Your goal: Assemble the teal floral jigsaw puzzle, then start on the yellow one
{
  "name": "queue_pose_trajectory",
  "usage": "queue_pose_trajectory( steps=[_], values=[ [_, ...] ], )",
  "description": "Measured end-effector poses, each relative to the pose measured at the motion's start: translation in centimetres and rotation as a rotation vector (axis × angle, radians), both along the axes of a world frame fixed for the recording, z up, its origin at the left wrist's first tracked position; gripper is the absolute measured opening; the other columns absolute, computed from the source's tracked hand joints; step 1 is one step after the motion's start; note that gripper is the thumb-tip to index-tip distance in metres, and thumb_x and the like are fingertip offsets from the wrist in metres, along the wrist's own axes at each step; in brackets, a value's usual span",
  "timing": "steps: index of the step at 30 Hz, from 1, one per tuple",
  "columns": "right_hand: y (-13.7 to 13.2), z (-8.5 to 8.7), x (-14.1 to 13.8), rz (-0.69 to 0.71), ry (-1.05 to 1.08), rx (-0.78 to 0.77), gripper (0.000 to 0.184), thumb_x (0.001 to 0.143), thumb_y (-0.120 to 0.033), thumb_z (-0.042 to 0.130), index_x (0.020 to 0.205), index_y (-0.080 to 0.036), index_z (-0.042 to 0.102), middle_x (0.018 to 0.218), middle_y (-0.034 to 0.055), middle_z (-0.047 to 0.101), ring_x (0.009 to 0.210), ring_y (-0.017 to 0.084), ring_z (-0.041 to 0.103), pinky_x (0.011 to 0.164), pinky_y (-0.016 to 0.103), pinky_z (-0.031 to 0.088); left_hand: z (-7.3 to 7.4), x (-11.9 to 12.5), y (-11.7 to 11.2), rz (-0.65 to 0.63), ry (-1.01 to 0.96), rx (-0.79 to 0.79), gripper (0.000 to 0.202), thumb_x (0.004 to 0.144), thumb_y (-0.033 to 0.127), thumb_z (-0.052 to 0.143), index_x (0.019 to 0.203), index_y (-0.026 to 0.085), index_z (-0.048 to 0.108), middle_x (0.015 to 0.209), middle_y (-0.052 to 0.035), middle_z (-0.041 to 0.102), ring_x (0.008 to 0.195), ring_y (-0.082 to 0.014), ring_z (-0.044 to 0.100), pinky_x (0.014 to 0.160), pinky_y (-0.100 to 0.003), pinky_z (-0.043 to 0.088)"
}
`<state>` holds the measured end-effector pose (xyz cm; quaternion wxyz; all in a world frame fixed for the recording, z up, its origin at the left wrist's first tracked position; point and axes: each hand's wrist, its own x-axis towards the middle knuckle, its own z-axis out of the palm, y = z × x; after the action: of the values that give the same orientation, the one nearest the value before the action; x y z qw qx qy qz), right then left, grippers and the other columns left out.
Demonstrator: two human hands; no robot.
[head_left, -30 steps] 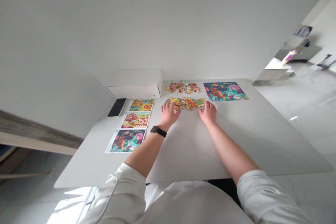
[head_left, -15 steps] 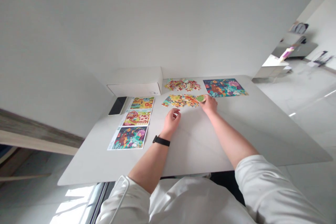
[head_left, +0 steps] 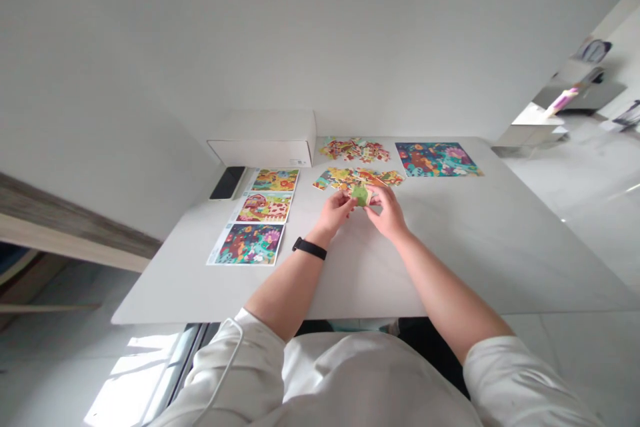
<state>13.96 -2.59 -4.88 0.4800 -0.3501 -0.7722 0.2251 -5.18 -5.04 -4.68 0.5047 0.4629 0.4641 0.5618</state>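
Note:
Between my two hands is a green puzzle piece (head_left: 359, 195), held in front of the nearer heap. My left hand (head_left: 335, 210) grips its left side with thumb and fingers. On its right side, my right hand (head_left: 389, 212) pinches it; the fingers partly cover the edge. Just behind the hands lies a heap of yellow and orange puzzle pieces (head_left: 345, 177). Farther back is a second heap of red and pink puzzle pieces (head_left: 355, 149). To the right of the heaps lies a dark blue, colourful assembled puzzle (head_left: 435, 159).
Three printed picture sheets, the nearest a dark one (head_left: 250, 244), lie in a column at left. A black phone (head_left: 228, 183) rests by the top sheet. A white box (head_left: 260, 150) stands against the wall. The white table (head_left: 450, 247) extends right.
My right hand has brought the green piece left and nearer, away from the heap's right end. My left hand has moved up to it and closed on it. The view has shifted slightly.

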Motion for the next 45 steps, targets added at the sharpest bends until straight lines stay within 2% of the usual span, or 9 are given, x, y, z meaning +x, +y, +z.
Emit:
queue_pose_trajectory(
  steps=[3,5,8,11,22,27,32,38,45],
  values=[
    [0.2,-0.8,0.2,-0.029,0.123,-0.117,0.064,0.092,-0.04,0.077,0.151,-0.028,0.058,0.144,0.0169,0.064,0.094,0.024,0.075,0.09,0.045,0.068,-0.1,0.1,0.0,-0.006,-0.027,-0.018,0.059,0.068,0.063,0.095,0.091,0.022,0.059,0.075,0.0016,0.068,0.065,-0.0121,0.061,0.056,-0.024,0.044],
    [0.6,-0.9,0.6,-0.038,0.176,-0.215,0.063,0.089,-0.05,0.08,0.145,-0.026,0.062,0.133,0.0145,0.071,0.097,0.025,0.075,0.092,0.044,0.067,-0.1,0.2,-0.2,-0.012,-0.061,-0.035,0.061,0.067,0.062,0.095,0.093,0.022,0.058,0.082,-0.0005,0.073,0.068,-0.0128,0.065,0.059,-0.025,0.046],
    [0.8,-0.7,1.3,0.015,0.184,-0.396,0.05,0.085,-0.065,0.079,0.112,-0.024,0.074,0.101,0.0071,0.077,0.094,0.025,0.074,0.09,0.04,0.063,-0.1,0.6,-0.5,-0.02,-0.106,-0.068,0.064,0.065,0.062,0.097,0.094,0.022,0.057,0.089,-0.0031,0.078,0.071,-0.014,0.069,0.063,-0.026,0.05],
    [0.7,-0.4,1.5,0.053,0.214,-0.525,0.051,0.081,-0.074,0.078,0.088,-0.023,0.072,0.085,0.0039,0.075,0.086,0.024,0.071,0.082,0.036,0.059,-0.1,0.9,-0.6,-0.045,-0.128,-0.093,0.067,0.062,0.061,0.099,0.092,0.022,0.055,0.088,-0.0039,0.079,0.072,-0.0149,0.071,0.065,-0.027,0.052],
    [1.1,0.3,0.9,-0.046,0.566,-0.74,0.062,0.062,-0.079,0.089,0.081,-0.024,0.068,0.072,-0.0012,0.068,0.065,0.015,0.062,0.064,0.028,0.051,0.0,0.9,-0.8,-0.146,0.068,-0.057,0.05,0.073,0.064,0.091,0.079,0.019,0.068,0.079,-0.0013,0.069,0.075,-0.0139,0.064,0.07,-0.026,0.052],
    [1.2,0.4,1.0,-0.02,0.616,-0.747,0.063,0.06,-0.079,0.091,0.079,-0.024,0.066,0.073,-0.0016,0.067,0.066,0.014,0.061,0.063,0.026,0.05,0.2,0.9,-1.0,-0.142,0.096,-0.048,0.047,0.073,0.062,0.09,0.077,0.02,0.069,0.08,-0.002,0.07,0.075,-0.014,0.062,0.071,-0.027,0.052],
    [0.7,0.3,0.9,0.075,0.522,-0.726,0.06,0.064,-0.076,0.091,0.077,-0.025,0.063,0.073,-0.0016,0.068,0.073,0.017,0.065,0.069,0.029,0.052,0.6,1.1,-1.2,-0.114,0.09,-0.057,0.051,0.071,0.067,0.091,0.08,0.02,0.071,0.083,-0.0027,0.072,0.076,-0.0148,0.062,0.071,-0.028,0.052],
    [0.6,0.7,0.9,0.015,0.434,-0.665,0.059,0.068,-0.079,0.084,0.078,-0.026,0.06,0.069,-0.0028,0.062,0.071,0.018,0.062,0.071,0.031,0.053,0.7,1.2,-1.3,-0.156,0.146,-0.044,0.055,0.073,0.073,0.089,0.084,0.02,0.075,0.084,-0.0038,0.073,0.077,-0.0151,0.062,0.072,-0.027,0.052],
    [0.6,0.8,0.9,-0.008,0.36,-0.611,0.058,0.072,-0.081,0.078,0.081,-0.026,0.061,0.069,-0.0022,0.061,0.072,0.02,0.062,0.073,0.034,0.055,0.3,0.9,-0.9,-0.083,0.074,-0.052,0.054,0.074,0.067,0.089,0.092,0.02,0.069,0.091,-0.0045,0.076,0.074,-0.0132,0.063,0.067,-0.025,0.052]
  ],
)
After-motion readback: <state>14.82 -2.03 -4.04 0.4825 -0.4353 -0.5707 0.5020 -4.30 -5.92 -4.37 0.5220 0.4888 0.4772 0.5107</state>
